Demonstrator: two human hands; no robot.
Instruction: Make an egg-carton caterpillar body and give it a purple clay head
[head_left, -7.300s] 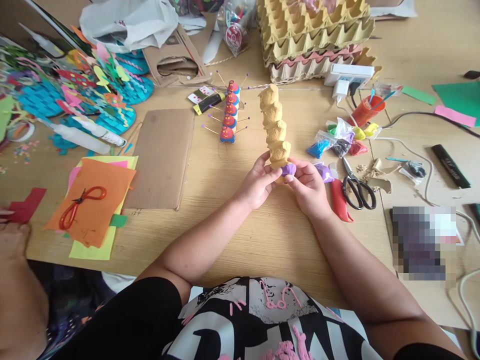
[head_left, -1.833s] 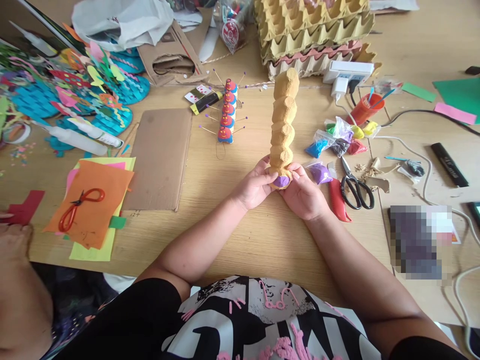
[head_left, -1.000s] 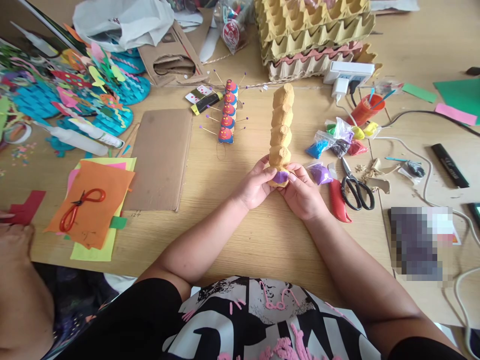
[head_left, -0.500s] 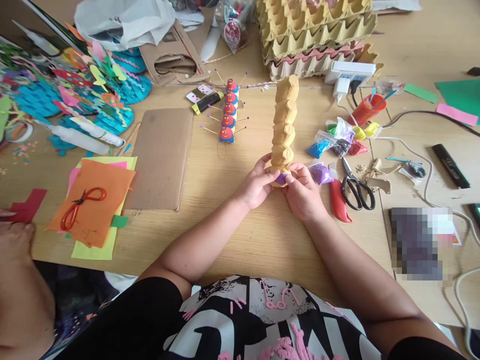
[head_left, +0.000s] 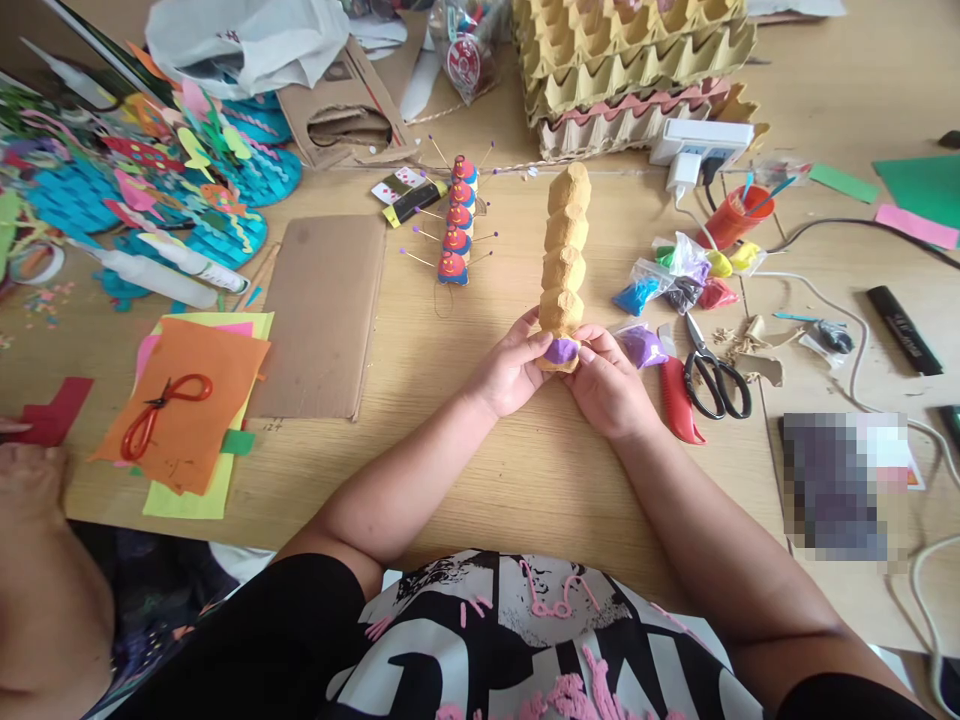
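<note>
A long strip of yellow-painted egg carton (head_left: 564, 240) with several bumps points away from me. Purple clay (head_left: 561, 351) covers the front of its nearest bump. My left hand (head_left: 511, 370) grips the near end from the left, thumb by the clay. From the right, my right hand (head_left: 609, 385) holds the same end, thumb and fingers at its edge. A bag of purple clay (head_left: 643, 346) lies just right of my right hand. Behind and to the left stands a finished-looking strip of red and blue bumps (head_left: 455, 240) with faces and pins.
Black-handled scissors (head_left: 716, 380) and a red cutter (head_left: 679, 405) lie to the right, near an orange cup (head_left: 739, 218). Cardboard (head_left: 322, 320) and coloured sheets (head_left: 187, 440) lie left. Egg trays (head_left: 637, 90) are stacked behind. Another person's hand (head_left: 34, 465) is at far left.
The far end of the yellow strip has dipped slightly and moved a little left. My thumbs have moved apart, showing more of the purple clay.
</note>
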